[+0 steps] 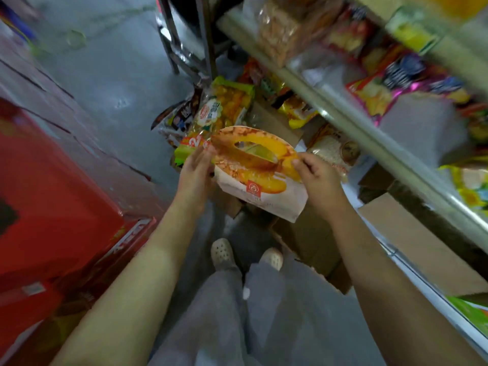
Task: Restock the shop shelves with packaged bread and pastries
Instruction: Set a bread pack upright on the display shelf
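Nearest: shoes [221, 253] on the grey floor [111, 83], standing in the aisle. Red cartons [52, 194] close on the left, opened cardboard boxes [314, 241] low on the right.

Both forearms reach forward. The pastry packet [253, 167] is held in the air between the two hands, above the boxes and in front of the body, not yet on any shelf.

Left hand [195, 167]: fingers straight and together, laid flat against the packet's left edge. It steadies the packet and does not clasp it.
Right hand [317, 175]: fingers curled, thumb on the printed face, pinching the packet's right edge. This hand looks to carry the load.

Packet orientation: printed face up. The long axis runs from the rounded, picture-covered end, which is farther away, to the white squared end, which is closer and angled to the right. The rounded end points forward, roughly along the aisle.

Beyond the hands: a pile of packets [224, 109] lies on the floor, just past the held packet. Its labels are too blurred to read.

Key relation: the shelf [351, 120] lies to the right and higher, and its front rail runs diagonally away. It is already crowded with bright packets. The right hand is the nearer one to it.

Judgement: placing calls for a swing right and up, turning the packet's long axis across the rail. The left hand would have to let go as the right reaches in.
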Demonstrator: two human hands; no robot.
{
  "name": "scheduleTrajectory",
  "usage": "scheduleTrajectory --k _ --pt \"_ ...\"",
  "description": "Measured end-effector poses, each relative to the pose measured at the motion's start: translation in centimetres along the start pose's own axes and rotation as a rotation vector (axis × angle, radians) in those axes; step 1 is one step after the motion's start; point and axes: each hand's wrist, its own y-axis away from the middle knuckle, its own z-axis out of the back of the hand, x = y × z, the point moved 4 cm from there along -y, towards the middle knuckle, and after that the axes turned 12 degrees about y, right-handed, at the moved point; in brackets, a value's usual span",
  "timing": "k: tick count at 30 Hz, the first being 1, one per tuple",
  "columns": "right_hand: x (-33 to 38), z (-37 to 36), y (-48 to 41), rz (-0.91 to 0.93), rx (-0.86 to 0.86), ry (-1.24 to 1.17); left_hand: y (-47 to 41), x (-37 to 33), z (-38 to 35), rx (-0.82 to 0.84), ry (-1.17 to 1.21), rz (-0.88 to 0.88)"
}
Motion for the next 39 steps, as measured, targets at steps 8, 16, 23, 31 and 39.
scheduleTrajectory --k 8,16,23,31,39 --pt "4.2 13.5 5.4 0.113 -0.046 -0.056 5.7 -5.2 -9.5 0.325 -0.404 -0.181" --pt "4.0 25.2 12.4 0.159 -0.259 -0.251 16.7 -5.0 -19.3 0.291 -0.332 -0.469" --pt "5.0 33.6 16.3 0.195 -0.427 -0.252 22.3 -6.3 -25.1 0.401 -0.085 -0.382" --pt "5.9 36.7 17.7 0.183 -0.557 -0.435 24.8 -12.0 -29.5 0.507 0.097 -0.392" --pt "6.5 35.4 18.1 0.156 -0.702 -0.568 25.6 -15.9 -33.0 0.637 0.071 -0.398"
